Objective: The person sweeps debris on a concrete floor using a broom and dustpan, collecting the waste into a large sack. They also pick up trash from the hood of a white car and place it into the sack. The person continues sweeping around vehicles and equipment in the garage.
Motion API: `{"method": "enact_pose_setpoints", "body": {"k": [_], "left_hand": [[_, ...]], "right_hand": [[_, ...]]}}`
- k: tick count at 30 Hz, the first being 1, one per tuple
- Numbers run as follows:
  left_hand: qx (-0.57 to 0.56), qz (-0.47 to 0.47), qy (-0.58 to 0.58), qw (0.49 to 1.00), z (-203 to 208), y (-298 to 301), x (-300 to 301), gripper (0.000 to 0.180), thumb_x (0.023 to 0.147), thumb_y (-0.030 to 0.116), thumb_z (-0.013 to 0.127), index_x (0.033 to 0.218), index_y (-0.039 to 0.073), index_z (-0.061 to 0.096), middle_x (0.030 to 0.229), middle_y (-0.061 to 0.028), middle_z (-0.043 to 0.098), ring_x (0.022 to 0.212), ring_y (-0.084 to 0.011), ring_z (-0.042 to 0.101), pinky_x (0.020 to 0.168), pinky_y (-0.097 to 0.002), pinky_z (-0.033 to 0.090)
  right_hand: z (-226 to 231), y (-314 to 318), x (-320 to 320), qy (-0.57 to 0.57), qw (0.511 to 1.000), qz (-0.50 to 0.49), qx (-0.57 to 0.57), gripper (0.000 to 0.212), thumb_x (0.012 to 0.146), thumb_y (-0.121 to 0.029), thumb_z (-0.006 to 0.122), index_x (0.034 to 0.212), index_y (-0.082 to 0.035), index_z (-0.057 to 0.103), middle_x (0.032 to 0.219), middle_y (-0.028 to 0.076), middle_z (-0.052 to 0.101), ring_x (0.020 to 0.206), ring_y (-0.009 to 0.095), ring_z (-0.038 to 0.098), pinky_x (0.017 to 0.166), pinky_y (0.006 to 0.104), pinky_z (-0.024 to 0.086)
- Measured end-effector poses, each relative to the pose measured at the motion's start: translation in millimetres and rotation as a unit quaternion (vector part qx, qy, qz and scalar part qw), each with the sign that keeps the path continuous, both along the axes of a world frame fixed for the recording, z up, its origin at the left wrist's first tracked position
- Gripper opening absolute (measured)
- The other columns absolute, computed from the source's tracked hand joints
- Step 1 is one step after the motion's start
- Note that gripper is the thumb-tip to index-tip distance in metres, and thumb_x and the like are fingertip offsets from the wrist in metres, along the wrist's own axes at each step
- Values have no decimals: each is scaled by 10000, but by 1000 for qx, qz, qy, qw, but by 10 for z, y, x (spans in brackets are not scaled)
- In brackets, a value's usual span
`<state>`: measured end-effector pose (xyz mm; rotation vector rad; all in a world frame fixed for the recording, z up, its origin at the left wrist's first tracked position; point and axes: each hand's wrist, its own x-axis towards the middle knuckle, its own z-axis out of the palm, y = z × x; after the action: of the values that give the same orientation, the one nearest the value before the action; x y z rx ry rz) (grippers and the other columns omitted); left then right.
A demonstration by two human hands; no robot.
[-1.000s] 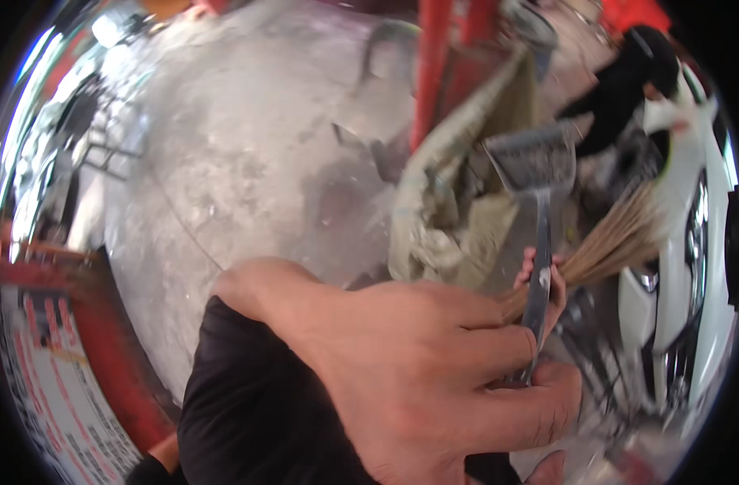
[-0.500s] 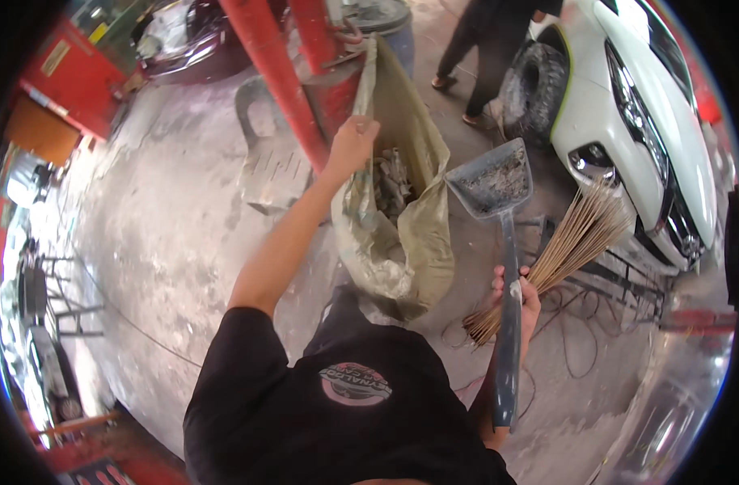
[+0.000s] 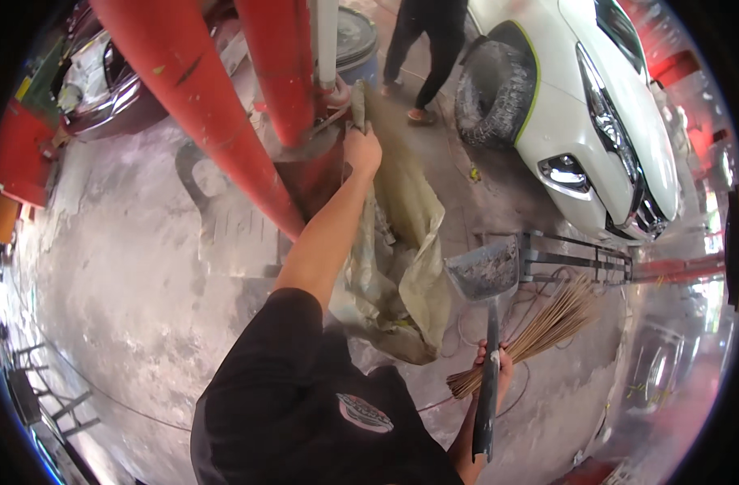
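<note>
1. Left fingers grip the sack's rim; a slack pull could fold its mouth shut.
2. Right fingers clasp dustpan and broom, right of the sack; tilting could spill debris.

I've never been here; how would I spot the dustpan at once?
Find the white car at the upper right, then drop below it to the person's right hand. That hand holds the dustpan and a broom. The dustpan is the dark grey one with a flared scoop of grey debris, unlike the broom's brown bristles.
</note>
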<state>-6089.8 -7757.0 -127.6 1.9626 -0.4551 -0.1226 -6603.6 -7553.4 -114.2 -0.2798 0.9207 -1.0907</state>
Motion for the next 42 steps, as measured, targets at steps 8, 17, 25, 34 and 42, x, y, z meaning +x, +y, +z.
{"method": "enact_pose_setpoints", "body": {"k": [8,17,25,34,42], "left_hand": [[-37,-63,30,997,391,-104,106,417,1022,291,531,999,-100,672,939,-315,689,927,-469,670,800,-513,500],[-266,-46,72,960,638,-414,144,371,1037,210,538,911,-123,644,798,-263,679,775,-381,675,728,-443,481],[-264,-26,13,964,474,-688,576,421,1025,319,573,947,-87,650,831,-254,676,786,-384,645,763,-473,475],[-316,-175,-106,926,594,-375,88,233,986,126,587,1068,-84,648,898,-221,700,823,-289,651,795,-404,486],[-237,-244,34,940,444,674,-553,258,986,86,579,1190,-54,652,963,-185,719,809,-204,612,799,-351,488]], "right_hand": [[241,111,434,69,996,-47,-17,242,926,-138,636,1151,-79,568,1017,229,645,812,240,676,688,289,601],[349,397,331,81,995,-57,-31,257,934,-163,642,1157,-75,549,1006,213,656,788,236,678,678,293,599],[385,366,300,123,992,-28,-25,277,927,-174,648,1173,-86,559,1026,240,653,795,252,680,684,306,603],[231,464,296,126,992,-26,0,332,900,-191,670,1178,-85,523,1002,227,656,767,242,665,631,317,576],[188,430,229,149,986,-62,29,361,898,-250,665,1191,-77,542,1022,212,666,722,213,667,639,290,568]]}}
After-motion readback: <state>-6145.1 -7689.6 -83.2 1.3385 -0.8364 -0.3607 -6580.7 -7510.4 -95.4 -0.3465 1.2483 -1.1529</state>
